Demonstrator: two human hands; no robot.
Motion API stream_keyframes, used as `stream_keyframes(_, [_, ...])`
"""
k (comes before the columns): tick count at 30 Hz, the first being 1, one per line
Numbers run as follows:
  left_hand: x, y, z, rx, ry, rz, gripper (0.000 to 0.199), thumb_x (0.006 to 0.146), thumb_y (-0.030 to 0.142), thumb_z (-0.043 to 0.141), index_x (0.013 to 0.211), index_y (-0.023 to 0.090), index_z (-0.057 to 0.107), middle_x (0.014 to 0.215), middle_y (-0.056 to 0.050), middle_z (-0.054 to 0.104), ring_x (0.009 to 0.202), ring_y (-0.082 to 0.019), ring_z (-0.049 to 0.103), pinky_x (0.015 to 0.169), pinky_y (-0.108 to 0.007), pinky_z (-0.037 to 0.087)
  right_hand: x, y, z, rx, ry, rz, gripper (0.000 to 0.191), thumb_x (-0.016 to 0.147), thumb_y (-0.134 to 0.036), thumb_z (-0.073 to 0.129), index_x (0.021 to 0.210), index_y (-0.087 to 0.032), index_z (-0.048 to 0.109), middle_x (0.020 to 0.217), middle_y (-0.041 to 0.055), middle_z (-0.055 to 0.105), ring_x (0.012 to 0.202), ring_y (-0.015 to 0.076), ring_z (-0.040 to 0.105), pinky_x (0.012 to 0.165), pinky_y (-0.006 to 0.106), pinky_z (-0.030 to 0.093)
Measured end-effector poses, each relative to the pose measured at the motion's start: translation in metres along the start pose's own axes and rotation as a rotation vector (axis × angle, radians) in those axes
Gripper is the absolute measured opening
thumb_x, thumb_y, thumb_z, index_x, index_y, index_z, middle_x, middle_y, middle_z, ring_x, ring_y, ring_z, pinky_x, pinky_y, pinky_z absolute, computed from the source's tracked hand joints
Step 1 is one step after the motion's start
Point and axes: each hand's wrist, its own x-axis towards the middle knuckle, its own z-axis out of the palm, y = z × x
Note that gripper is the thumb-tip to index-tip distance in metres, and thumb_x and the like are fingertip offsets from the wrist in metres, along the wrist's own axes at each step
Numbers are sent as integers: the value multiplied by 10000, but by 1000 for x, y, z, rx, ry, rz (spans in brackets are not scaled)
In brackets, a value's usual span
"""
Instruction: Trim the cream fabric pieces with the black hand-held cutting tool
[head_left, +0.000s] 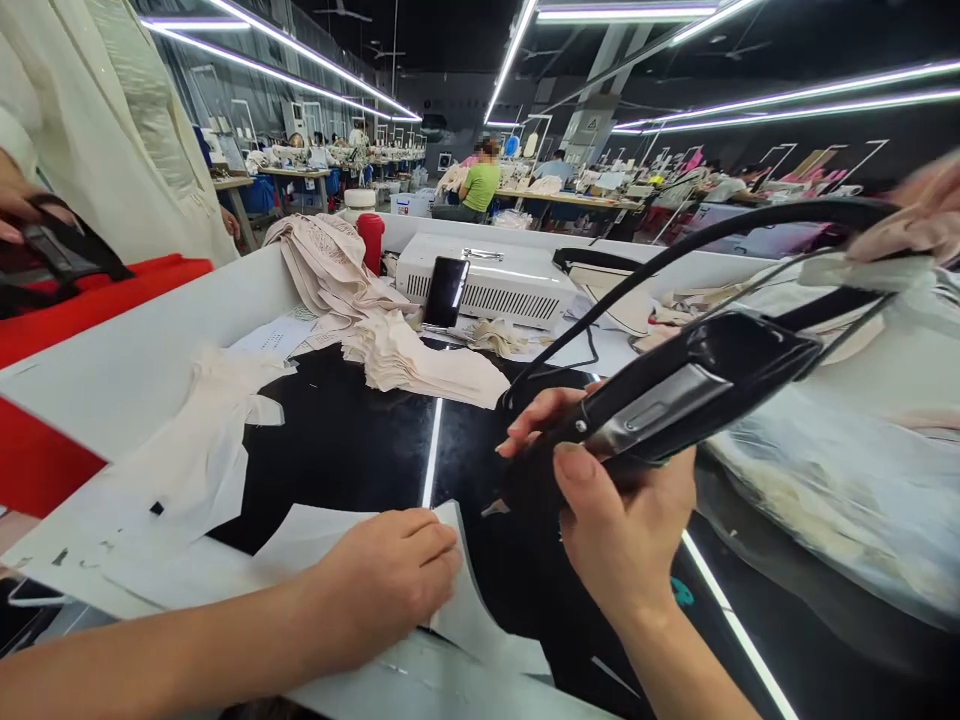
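Note:
My right hand (630, 530) grips a black iron (697, 390) with a metal plate along its handle. The iron is raised and tilted, and a black cord and a thinner tube run from it to the upper right. My left hand (397, 580), its fingers pinched together, is at the edge of a white pattern-shaped piece (480, 610) at the front of the black work surface (330, 450); whether that is cloth or paper I cannot tell. Further back lies a stack of cream cut fabric pieces (427, 360). Loose whitish pieces (202, 440) spread over the left side.
A phone (446, 292) leans against a white vented machine (487, 280). Beside it are a red bottle (370, 242) and heaped beige fabric (330, 260). At left, a co-worker's hand holds another black iron (60, 245) over red cloth (150, 290). A blurred hand (915, 215) appears upper right.

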Motion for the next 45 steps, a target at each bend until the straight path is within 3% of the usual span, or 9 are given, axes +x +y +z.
stream_keyframes(3, [-3, 3, 2, 29, 22, 16, 156, 1019, 75, 488, 987, 153, 618, 1032, -96, 706, 990, -207, 684, 919, -348, 588, 1, 9, 5, 76, -15, -45, 399, 858, -389, 826, 1096, -258, 534, 847, -42, 679, 590, 140, 659, 533, 298, 588])
stream_keyframes(10, [-4, 6, 2, 81, 120, 28, 144, 1011, 66, 511, 998, 124, 642, 1077, -103, 724, 1007, -190, 693, 911, -310, 597, 5, 28, 9, 141, 32, -92, 377, 865, -363, 815, 1106, -268, 541, 814, -47, 670, 573, 146, 632, 503, 304, 559])
stream_keyframes(23, [0, 4, -3, 104, 87, 59, 152, 1037, 126, 535, 1004, 130, 683, 1093, -81, 719, 1066, -184, 664, 986, -317, 562, 1, 27, 16, 234, 16, -71, 342, 845, -372, 838, 1065, -269, 597, 814, -38, 666, 561, 133, 629, 467, 273, 551])
stream_keyframes(28, [10, 2, -1, 137, 62, 46, 197, 1052, 128, 493, 977, 122, 676, 993, -77, 705, 957, -180, 659, 906, -312, 574, 0, 29, 16, 225, 18, -85, 339, 856, -374, 835, 1054, -263, 583, 823, -39, 666, 566, 129, 643, 470, 266, 556])
stream_keyframes(33, [10, 4, 1, 132, 120, 0, 215, 1038, 83, 472, 991, 105, 680, 949, -61, 708, 892, -183, 671, 839, -303, 581, -2, 30, 16, 227, 5, -87, 353, 864, -359, 829, 1089, -259, 577, 830, -38, 664, 585, 131, 648, 482, 265, 558])
stream_keyframes(38, [5, 6, 2, 139, 171, -6, 275, 1009, 9, 433, 1060, 79, 694, 1027, -60, 742, 981, -169, 693, 918, -282, 564, -1, 31, 16, 228, 5, -81, 373, 858, -366, 834, 1101, -259, 572, 831, -36, 664, 579, 133, 648, 474, 266, 562])
stream_keyframes(45, [-4, 7, 10, 163, 178, -17, 248, 1003, 60, 526, 1201, 35, 671, 1209, -116, 733, 1148, -216, 678, 1025, -321, 549, 0, 29, 16, 217, -2, -82, 360, 849, -370, 839, 1088, -269, 590, 812, -35, 670, 558, 140, 643, 464, 273, 560])
